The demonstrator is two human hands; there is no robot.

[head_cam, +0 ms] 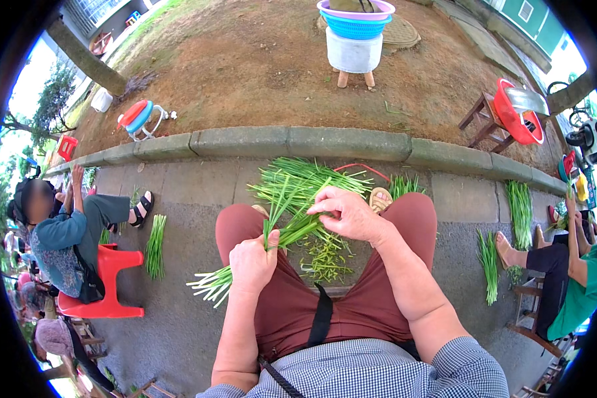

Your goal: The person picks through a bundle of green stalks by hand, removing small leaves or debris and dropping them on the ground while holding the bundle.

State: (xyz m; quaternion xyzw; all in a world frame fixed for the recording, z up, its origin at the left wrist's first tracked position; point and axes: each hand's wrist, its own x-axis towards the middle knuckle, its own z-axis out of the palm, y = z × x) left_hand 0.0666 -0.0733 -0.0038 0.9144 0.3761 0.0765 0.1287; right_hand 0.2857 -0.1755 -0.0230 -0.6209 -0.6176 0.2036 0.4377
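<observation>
My left hand [252, 261] is closed around a bunch of garlic chives [298, 230]. Their pale cut ends stick out at the lower left, and the green tips point up and right over my lap. At the tip end of this bunch is my right hand [353, 214], its fingers bent; whether they pinch a stalk cannot be made out. A large loose pile of chives [303, 184] lies on the pavement beyond my knees. Short green trimmings [328, 261] are scattered on the ground between my legs.
A stone kerb [298, 142] crosses ahead. A seated person [64, 239] is on the left by a red plastic stool [112, 283], another [577, 278] on the right. Chive bundles [155, 246] lie beside them. Beyond the kerb, stacked basins [356, 25] top a stool.
</observation>
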